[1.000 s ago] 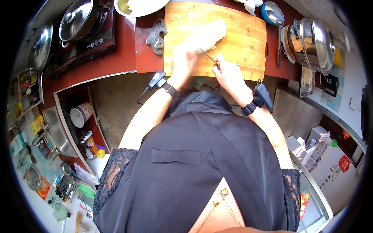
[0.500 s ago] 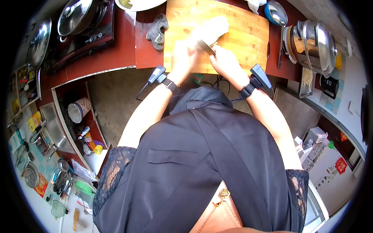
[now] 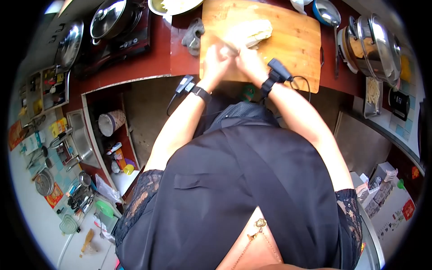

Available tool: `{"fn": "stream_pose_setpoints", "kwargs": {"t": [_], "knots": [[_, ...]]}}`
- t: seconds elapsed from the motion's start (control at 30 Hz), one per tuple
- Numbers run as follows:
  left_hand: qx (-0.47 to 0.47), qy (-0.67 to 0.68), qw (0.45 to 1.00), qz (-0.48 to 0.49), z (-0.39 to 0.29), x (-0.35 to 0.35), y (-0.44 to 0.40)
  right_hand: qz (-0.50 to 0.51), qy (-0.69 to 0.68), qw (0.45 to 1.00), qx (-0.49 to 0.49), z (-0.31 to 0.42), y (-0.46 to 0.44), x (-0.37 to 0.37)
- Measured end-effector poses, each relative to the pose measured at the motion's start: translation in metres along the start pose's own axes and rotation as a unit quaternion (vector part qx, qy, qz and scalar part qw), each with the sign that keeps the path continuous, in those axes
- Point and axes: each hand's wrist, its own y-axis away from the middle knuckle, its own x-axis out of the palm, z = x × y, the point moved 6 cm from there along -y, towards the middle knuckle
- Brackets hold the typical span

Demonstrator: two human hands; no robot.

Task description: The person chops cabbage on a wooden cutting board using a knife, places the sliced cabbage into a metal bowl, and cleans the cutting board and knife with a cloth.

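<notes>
Head view: R hand (image 3: 249, 62) clamped on knife (image 3: 231, 48), blade twd L hand (image 3: 217, 63); L hand blurred, can't tell if closed. Pale veg (image 3: 255, 33) lies on cutting board (image 3: 292, 47), just beyond R hand. Judged: fairly light, firm, outer layers bruise easily, poss. slippery if wet; best held over rounded top, fingertips clear of blade.

On the glossy dark-red worktop (image 3: 186, 66), a rectangular light-brown wooden cutting board (image 3: 294, 49) bears a pale, oblong piece of food (image 3: 254, 33). The right hand (image 3: 249, 63) holds a grey metal-bladed knife (image 3: 231, 48) (its outline blurred) near the left hand (image 3: 217, 64). A crumpled grey cloth (image 3: 193, 37) lies at the board's left edge.
</notes>
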Motion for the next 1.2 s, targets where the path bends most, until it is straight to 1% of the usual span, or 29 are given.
{"fn": "stream_pose_setpoints", "kwargs": {"t": [0.03,0.07,0.1,0.13,0.2,0.23,0.3,0.37,0.4,0.47,0.5,0.53,0.57,0.63,0.67,0.73,0.8,0.87,0.93,1.03,1.07,1.1,1.13,1.2], "knots": [[-0.070,0.128,0.989,0.036,0.009,-0.001,0.008,-0.006,-0.017,0.999,-0.045,-0.007,-0.002,0.000],[-0.133,0.255,0.955,0.067,0.014,-0.001,0.008,-0.019,-0.031,0.995,-0.092,-0.013,-0.008,-0.003],[-0.124,0.316,0.938,0.069,0.016,-0.003,0.007,-0.023,-0.062,0.996,-0.056,-0.018,-0.006,-0.007],[-0.119,0.379,0.915,0.071,0.013,-0.009,0.013,-0.010,-0.083,0.996,-0.042,-0.015,0.002,-0.019],[-0.154,0.426,0.889,0.066,0.008,-0.022,0.018,0.000,-0.122,0.992,-0.034,-0.008,0.020,-0.041],[-0.135,0.440,0.885,0.068,0.005,-0.028,0.017,-0.003,-0.147,0.988,-0.041,-0.011,0.024,-0.045],[-0.147,0.467,0.869,0.068,0.006,-0.037,0.013,-0.012,-0.200,0.978,-0.052,-0.023,0.031,-0.052],[-0.151,0.485,0.859,0.058,0.008,-0.050,0.005,-0.021,-0.196,0.980,-0.034,-0.033,0.040,-0.065],[-0.160,0.474,0.865,0.039,0.012,-0.057,-0.002,-0.027,-0.193,0.981,-0.026,-0.037,0.043,-0.073],[-0.160,0.387,0.908,0.010,0.018,-0.072,-0.021,-0.030,-0.195,0.980,0.010,-0.045,0.054,-0.084],[-0.118,0.343,0.932,-0.026,0.029,-0.075,-0.034,-0.026,-0.195,0.980,0.032,-0.049,0.059,-0.089],[-0.088,0.284,0.954,-0.030,0.021,-0.085,-0.047,-0.027,-0.196,0.979,0.052,-0.053,0.061,-0.096],[-0.089,0.242,0.966,-0.023,0.013,-0.087,-0.061,-0.040,-0.204,0.976,0.058,-0.063,0.063,-0.096],[-0.084,0.179,0.980,-0.006,-0.008,-0.086,-0.085,-0.049,-0.217,0.971,0.085,-0.070,0.074,-0.098],[-0.064,0.150,0.987,-0.012,-0.018,-0.081,-0.099,-0.040,-0.246,0.961,0.123,-0.076,0.079,-0.094],[-0.008,0.132,0.991,-0.010,-0.031,-0.060,-0.130,-0.062,-0.251,0.955,0.144,-0.081,0.089,-0.095],[0.024,0.085,0.995,-0.036,-0.041,-0.041,-0.157,-0.076,-0.254,0.950,0.163,-0.090,0.099,-0.094],[0.041,0.078,0.996,-0.021,-0.047,-0.020,-0.185,-0.103,-0.270,0.942,0.173,-0.100,0.109,-0.090],[0.069,0.037,0.997,-0.024,-0.062,-0.014,-0.206,-0.115,-0.282,0.933,0.194,-0.108,0.119,-0.088],[0.087,0.061,0.992,-0.064,-0.060,-0.011,-0.225,-0.131,-0.283,0.921,0.232,-0.126,0.136,-0.079],[0.102,0.069,0.989,-0.086,-0.071,-0.019,-0.242,-0.147,-0.287,0.918,0.230,-0.130,0.136,-0.077],[0.078,0.073,0.990,-0.092,-0.087,-0.037,-0.249,-0.163,-0.291,0.915,0.228,-0.133,0.135,-0.076],[0.045,0.075,0.992,-0.090,-0.104,-0.057,-0.243,-0.157,-0.299,0.909,0.245,-0.130,0.141,-0.078],[0.044,0.109,0.985,-0.125,-0.142,-0.102,-0.251,-0.138,-0.317,0.894,0.286,-0.121,0.147,-0.086]]}}
